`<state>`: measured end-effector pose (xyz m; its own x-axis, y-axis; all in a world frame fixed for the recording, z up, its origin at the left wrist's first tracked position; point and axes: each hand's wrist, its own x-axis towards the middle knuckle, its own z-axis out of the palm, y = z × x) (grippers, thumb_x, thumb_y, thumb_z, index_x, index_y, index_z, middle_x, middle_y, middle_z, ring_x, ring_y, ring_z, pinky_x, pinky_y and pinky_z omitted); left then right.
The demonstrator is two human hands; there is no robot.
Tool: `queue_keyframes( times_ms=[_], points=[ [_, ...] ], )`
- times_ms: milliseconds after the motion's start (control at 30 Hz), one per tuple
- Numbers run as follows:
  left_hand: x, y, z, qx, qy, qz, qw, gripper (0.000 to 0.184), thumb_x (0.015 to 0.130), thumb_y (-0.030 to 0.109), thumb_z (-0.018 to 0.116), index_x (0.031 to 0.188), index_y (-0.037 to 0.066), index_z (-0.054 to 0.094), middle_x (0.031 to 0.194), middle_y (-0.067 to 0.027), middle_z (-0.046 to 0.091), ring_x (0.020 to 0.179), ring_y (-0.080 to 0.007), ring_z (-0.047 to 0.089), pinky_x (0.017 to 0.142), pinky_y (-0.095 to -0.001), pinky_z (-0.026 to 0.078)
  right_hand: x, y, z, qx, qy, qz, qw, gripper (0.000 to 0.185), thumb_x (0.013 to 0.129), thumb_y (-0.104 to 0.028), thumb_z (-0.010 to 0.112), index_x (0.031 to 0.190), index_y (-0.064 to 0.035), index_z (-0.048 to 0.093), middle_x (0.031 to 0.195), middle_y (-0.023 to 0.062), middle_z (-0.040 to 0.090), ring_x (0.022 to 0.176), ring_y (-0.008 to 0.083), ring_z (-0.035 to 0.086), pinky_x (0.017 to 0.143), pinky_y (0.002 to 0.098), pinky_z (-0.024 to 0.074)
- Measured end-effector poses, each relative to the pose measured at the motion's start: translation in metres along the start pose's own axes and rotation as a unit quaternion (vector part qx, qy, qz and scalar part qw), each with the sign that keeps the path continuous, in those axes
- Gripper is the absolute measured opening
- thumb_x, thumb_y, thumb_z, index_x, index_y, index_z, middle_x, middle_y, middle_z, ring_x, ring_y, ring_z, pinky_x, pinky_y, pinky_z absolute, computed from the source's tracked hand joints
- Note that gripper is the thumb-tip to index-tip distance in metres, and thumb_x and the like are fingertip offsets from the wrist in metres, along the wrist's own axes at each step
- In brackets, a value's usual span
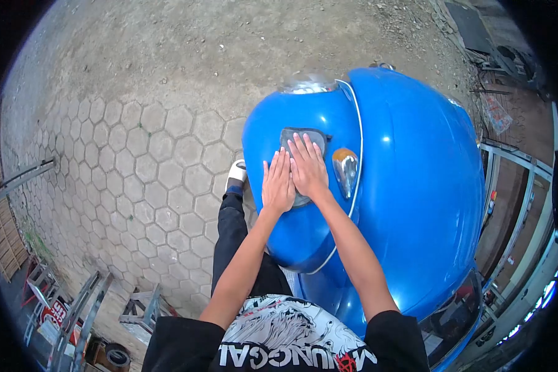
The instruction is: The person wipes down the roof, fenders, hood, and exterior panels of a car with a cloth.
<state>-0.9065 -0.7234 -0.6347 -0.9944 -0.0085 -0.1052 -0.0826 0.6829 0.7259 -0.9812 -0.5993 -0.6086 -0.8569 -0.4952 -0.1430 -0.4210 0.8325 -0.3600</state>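
"Resting on what, the left hand (278, 185) and right hand (308, 168)?"

"A grey pad (287, 136) on the blue fender (266, 124), both palms down, open, fingers straight."

"Anything beside them?"

"An orange-and-chrome lamp (346, 171), just right of the right hand."

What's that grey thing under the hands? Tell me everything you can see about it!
The grey pad looks soft, like cloth, with a darker edge. It lies flat on the shiny blue car fender, beside the orange-and-silver lamp. The left hand and right hand rest flat on it, hiding its middle, so I can't tell its whole shape.
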Motion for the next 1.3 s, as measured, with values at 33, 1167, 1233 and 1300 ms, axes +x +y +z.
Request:
queue_keyframes(
  times_ms=[33,1167,1233,1300],
  points=[
    [0.017,-0.013,-0.002,-0.009,0.001,-0.001,1.0,0.062,0.104,0.025,0.037,0.161,0.0,0.036,0.171,-0.0176,0.031,0.159,-0.0341,0.027,0.129,-0.0589,0.013,0.02,0.002,0.006,-0.015,0.001,-0.005,1.0,0.053,0.105,-0.026,0.045,0.155,-0.007,0.049,0.169,0.013,0.036,0.158,0.0351,0.028,0.127,0.0519,0.0234],
    [-0.033,-0.003,-0.013,-0.033,-0.055,0.111,0.992,0.059,0.105,0.018,0.044,0.16,-0.003,0.036,0.169,-0.0222,0.031,0.157,-0.0401,0.03,0.126,-0.0545,0.026,-0.084,-0.044,0.005,-0.042,0.04,0.133,0.989,0.062,0.105,-0.023,0.052,0.161,-0.0027,0.037,0.171,0.0192,0.027,0.158,0.042,0.024,0.126,0.0545,0.0248],
    [0.0,-0.003,-0.005,-0.014,-0.041,0.102,0.994,0.06,0.105,0.02,0.043,0.16,-0.003,0.035,0.169,-0.0222,0.031,0.157,-0.039,0.03,0.126,-0.0535,0.026,-0.054,-0.025,0.0,-0.023,0.045,0.115,0.992,0.062,0.105,-0.024,0.051,0.161,-0.0028,0.036,0.171,0.0191,0.027,0.158,0.0421,0.023,0.126,0.0547,0.0247],
    [0.038,-0.003,0.003,-0.02,-0.028,0.093,0.995,0.06,0.106,0.023,0.043,0.16,-0.002,0.036,0.169,-0.0225,0.031,0.157,-0.0376,0.03,0.126,-0.0529,0.026,-0.02,0.003,-0.005,-0.003,0.047,0.096,0.994,0.061,0.106,-0.025,0.049,0.161,-0.0027,0.036,0.171,0.0187,0.027,0.158,0.0422,0.023,0.126,0.0559,0.0252]
  ],
)
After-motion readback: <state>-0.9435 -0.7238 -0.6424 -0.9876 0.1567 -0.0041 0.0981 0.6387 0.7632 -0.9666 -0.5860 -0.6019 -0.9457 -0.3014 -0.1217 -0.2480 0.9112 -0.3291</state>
